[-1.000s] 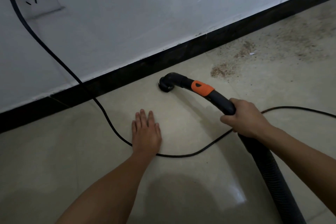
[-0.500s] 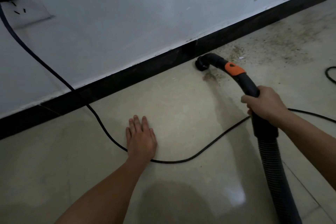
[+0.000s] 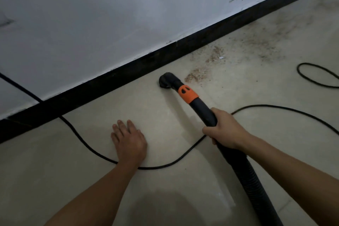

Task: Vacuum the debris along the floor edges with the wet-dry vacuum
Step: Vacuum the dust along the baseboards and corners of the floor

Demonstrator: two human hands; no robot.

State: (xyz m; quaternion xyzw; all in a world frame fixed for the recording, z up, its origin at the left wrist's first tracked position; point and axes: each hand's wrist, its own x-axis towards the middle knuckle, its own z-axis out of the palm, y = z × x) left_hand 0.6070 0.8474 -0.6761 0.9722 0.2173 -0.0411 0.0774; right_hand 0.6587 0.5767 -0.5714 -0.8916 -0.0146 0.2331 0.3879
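Well, nearest me my left hand [image 3: 129, 143] lies flat on the pale tiled floor [image 3: 55, 170], fingers straight, holding nothing. My right hand [image 3: 224, 130] has its fingers curled round the rigid black vacuum wand with the orange collar [image 3: 188, 94], where the ribbed black hose [image 3: 245, 176] joins. I judge that stiff, light section the right hold, the hose too floppy to steer. Beyond the fingers the round black nozzle [image 3: 166, 80] sits just left of the brown gritty debris [image 3: 194, 76]. Half a second ago it was against the black baseboard [image 3: 110, 86].

No writing, brand, number or sign could be read; the orange collar [image 3: 188, 94] on the vacuum hose [image 3: 238, 163] showed only dark, unreadable marks.
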